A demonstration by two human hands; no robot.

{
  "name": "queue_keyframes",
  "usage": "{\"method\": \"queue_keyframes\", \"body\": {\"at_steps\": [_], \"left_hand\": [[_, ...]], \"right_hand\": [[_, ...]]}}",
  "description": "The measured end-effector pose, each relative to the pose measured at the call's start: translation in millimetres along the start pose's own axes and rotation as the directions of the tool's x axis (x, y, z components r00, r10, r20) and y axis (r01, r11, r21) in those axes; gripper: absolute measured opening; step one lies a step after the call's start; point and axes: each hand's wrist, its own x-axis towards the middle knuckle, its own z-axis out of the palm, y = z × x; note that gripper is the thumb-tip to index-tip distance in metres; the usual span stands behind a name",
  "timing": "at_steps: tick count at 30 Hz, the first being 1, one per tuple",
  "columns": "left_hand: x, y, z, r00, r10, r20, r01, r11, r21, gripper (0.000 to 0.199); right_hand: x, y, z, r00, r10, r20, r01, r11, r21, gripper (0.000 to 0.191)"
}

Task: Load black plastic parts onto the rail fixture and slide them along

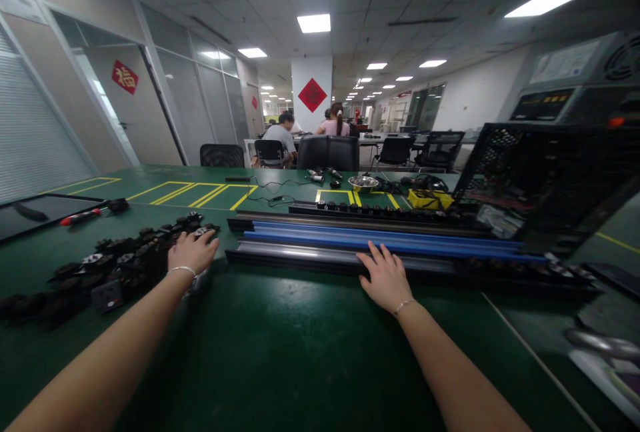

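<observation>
My left hand [193,253] reaches over the right end of a pile of small black plug-like parts [135,252], palm down with fingers apart. Its fingertips are at the parts there; I cannot tell how firmly they touch. My right hand [387,280] lies palm down, fingers spread, at the front edge of a long grey channel rail [300,251]. Behind that rail runs a blue rail [320,235], both set in a black tray-like holder. Similar black parts [530,267] sit in a row at the right end of the front channel.
The green table [280,352] carries yellow tape marks. Farther back are a metal bowl [363,183], a yellow box [430,199] and cables. A computer case [565,179] stands at right. A red-handled tool [80,217] lies at left. People [283,135] sit beyond the chairs.
</observation>
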Motion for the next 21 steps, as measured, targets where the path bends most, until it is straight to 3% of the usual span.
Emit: {"method": "queue_keyframes", "body": {"at_steps": [6, 10, 13, 16, 18, 19, 21], "left_hand": [[29.1, -45.0, -10.6, 0.978, -0.209, -0.019, 0.208, 0.957, 0.201, 0.054], [40.7, -70.3, -6.3, 0.940, -0.337, 0.061, 0.304, 0.902, 0.307, 0.056], [44.5, -76.5, 0.5, 0.912, -0.401, 0.093, 0.357, 0.883, 0.303, 0.056], [46.0, -65.1, 3.9, 0.905, -0.420, 0.062, 0.394, 0.885, 0.247, 0.057], [44.9, -45.1, 2.8, 0.922, -0.387, 0.020, 0.377, 0.907, 0.186, 0.058], [43.2, -31.3, 1.7, 0.939, -0.344, 0.005, 0.340, 0.929, 0.144, 0.059], [36.2, 3.0, -0.4, 0.987, -0.157, -0.024, 0.158, 0.987, 0.041, 0.061]], "right_hand": [[-0.3, 0.3, 1.1, 1.000, 0.006, -0.004, -0.006, 1.000, -0.002, 0.047], [-0.7, 0.0, 0.5, 1.000, 0.003, -0.008, -0.003, 1.000, 0.005, 0.047], [-0.6, -0.3, -0.1, 1.000, 0.006, -0.013, -0.006, 1.000, 0.008, 0.046], [-0.5, -0.1, -0.2, 1.000, 0.004, -0.018, -0.004, 1.000, 0.009, 0.046], [-0.9, -0.2, 0.0, 1.000, 0.000, -0.022, 0.000, 1.000, 0.011, 0.047], [-1.1, -0.5, 0.1, 1.000, -0.001, -0.024, 0.002, 1.000, 0.013, 0.047], [-1.4, -1.1, 0.3, 1.000, -0.001, -0.027, 0.002, 1.000, 0.021, 0.048]]}}
